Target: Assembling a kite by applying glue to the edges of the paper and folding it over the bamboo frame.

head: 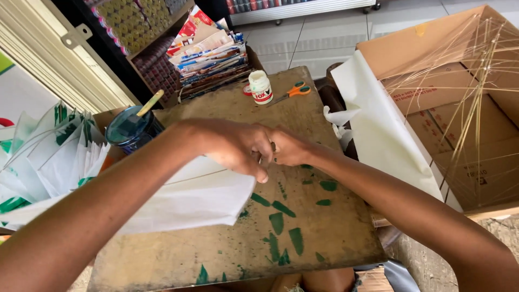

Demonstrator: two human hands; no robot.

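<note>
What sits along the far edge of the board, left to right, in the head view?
Dark blue pot with a stick in it, stack of printed paper packs, small white bottle, orange-handled scissors.

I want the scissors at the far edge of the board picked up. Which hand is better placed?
Probably the right hand: the scissors lie on its side, while the left hand rests on the white paper.
</note>
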